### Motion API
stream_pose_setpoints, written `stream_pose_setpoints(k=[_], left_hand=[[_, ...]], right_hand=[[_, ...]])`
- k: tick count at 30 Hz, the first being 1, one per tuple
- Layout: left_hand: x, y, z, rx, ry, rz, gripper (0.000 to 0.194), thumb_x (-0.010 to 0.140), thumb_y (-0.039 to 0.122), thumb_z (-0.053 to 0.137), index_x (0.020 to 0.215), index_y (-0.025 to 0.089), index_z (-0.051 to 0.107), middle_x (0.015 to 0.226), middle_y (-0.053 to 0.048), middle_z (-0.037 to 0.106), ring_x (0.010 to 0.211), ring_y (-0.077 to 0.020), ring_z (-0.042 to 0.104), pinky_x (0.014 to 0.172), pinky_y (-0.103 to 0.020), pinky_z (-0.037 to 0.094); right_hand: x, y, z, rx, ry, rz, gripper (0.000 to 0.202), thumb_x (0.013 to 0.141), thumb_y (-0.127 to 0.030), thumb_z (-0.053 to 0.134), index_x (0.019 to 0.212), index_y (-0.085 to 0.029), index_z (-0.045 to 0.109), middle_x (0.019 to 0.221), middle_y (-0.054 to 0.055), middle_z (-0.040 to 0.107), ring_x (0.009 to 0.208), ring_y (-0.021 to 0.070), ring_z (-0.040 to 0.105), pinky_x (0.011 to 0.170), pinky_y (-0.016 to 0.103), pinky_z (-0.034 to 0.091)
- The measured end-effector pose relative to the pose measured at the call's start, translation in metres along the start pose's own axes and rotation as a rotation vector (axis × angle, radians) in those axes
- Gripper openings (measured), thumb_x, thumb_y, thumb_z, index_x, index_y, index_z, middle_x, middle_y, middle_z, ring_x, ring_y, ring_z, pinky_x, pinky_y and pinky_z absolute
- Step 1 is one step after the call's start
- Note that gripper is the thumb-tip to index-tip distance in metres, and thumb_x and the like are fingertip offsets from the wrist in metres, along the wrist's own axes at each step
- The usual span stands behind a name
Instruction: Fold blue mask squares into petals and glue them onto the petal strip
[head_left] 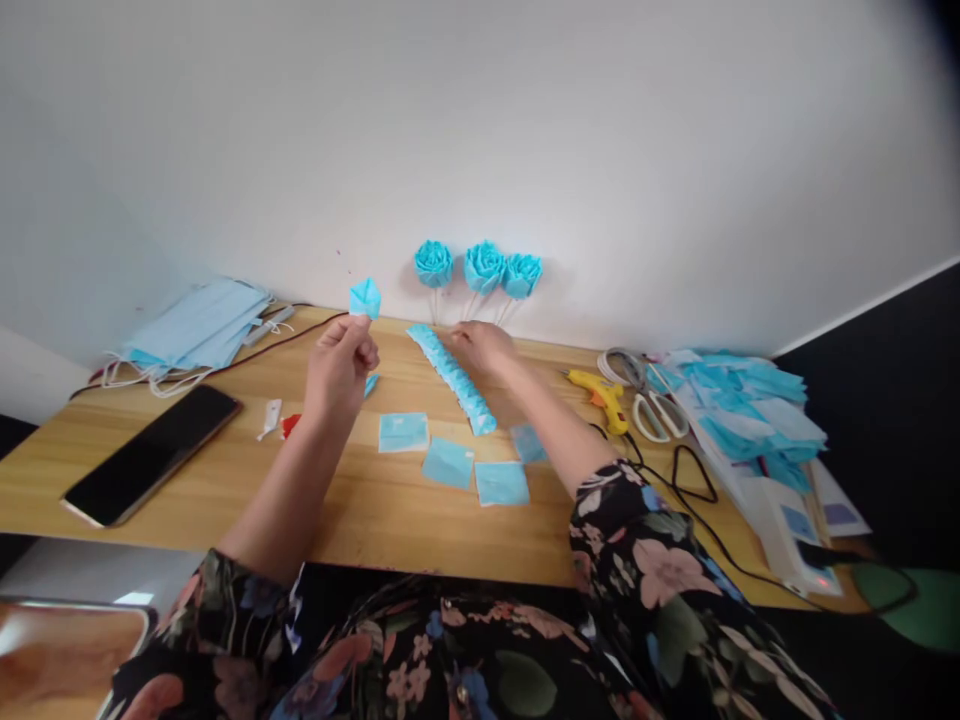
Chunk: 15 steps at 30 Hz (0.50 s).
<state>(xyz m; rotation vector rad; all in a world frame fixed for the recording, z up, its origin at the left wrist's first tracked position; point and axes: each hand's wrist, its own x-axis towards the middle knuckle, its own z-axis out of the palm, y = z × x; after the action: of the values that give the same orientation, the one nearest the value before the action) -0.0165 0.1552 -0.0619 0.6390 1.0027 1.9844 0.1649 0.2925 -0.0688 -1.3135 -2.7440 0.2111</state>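
Note:
Raised over the table's left middle, my left hand (341,362) is closed on the lower end of a folded blue petal (365,298), which points upward. My right hand (484,345) is beside the top of a long strip of overlapping blue petals (452,380) lying slantwise on the table; its fingers are pressed together, and what they hold, if anything, is too small to tell. Flat blue squares (448,462) lie in front of the strip, one partly behind my right forearm. Three blue paper flowers (484,267) on thin stems lean against the wall.
On the left are a stack of blue masks (199,325), a black phone (152,455) and a small red piece (290,426). A yellow glue gun (601,397), white-handled scissors (660,417), cables, blue scraps (757,410) and a white power strip (787,535) occupy the right.

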Motion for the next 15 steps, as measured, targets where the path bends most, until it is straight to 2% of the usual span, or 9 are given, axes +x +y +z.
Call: stream_pose_setpoints(k=[3,6,10,15], left_hand=[[-0.004,-0.005,-0.006,0.008,0.045,-0.013,0.027,0.067,0.028,0.085,0.068,0.017,0.06,0.046,0.007,0.046,0.044,-0.0068,0.041,0.043,-0.019,0.031],[-0.006,-0.012,-0.008,-0.007,0.06,-0.059,0.029,0.064,0.03,0.086,0.067,0.017,0.06,0.045,0.007,0.046,0.043,-0.0065,0.04,0.043,-0.019,0.031],[-0.005,-0.016,-0.008,-0.023,0.062,-0.073,0.03,0.064,0.03,0.085,0.066,0.017,0.059,0.045,0.007,0.046,0.043,-0.0063,0.04,0.043,-0.019,0.031],[-0.003,-0.016,-0.01,-0.033,0.067,-0.092,0.028,0.066,0.027,0.083,0.065,0.018,0.057,0.046,0.008,0.045,0.043,-0.0061,0.04,0.044,-0.019,0.031]], right_hand=[[0.029,-0.015,0.02,-0.042,-0.006,-0.038,0.037,0.104,-0.033,0.038,0.127,-0.03,0.067,0.126,0.005,0.073,0.112,0.0218,0.067,0.082,0.027,0.045],[0.048,-0.024,0.032,-0.097,0.0,-0.05,0.039,0.105,-0.031,0.035,0.128,-0.025,0.066,0.125,0.009,0.073,0.113,0.0241,0.067,0.085,0.03,0.046],[0.063,-0.032,0.039,-0.147,-0.013,-0.044,0.037,0.104,-0.026,0.035,0.124,-0.017,0.065,0.118,0.015,0.074,0.111,0.0262,0.068,0.086,0.031,0.047],[0.07,-0.033,0.042,-0.169,-0.033,-0.005,0.037,0.105,-0.032,0.037,0.126,-0.015,0.062,0.114,0.017,0.074,0.108,0.0276,0.069,0.086,0.033,0.047]])
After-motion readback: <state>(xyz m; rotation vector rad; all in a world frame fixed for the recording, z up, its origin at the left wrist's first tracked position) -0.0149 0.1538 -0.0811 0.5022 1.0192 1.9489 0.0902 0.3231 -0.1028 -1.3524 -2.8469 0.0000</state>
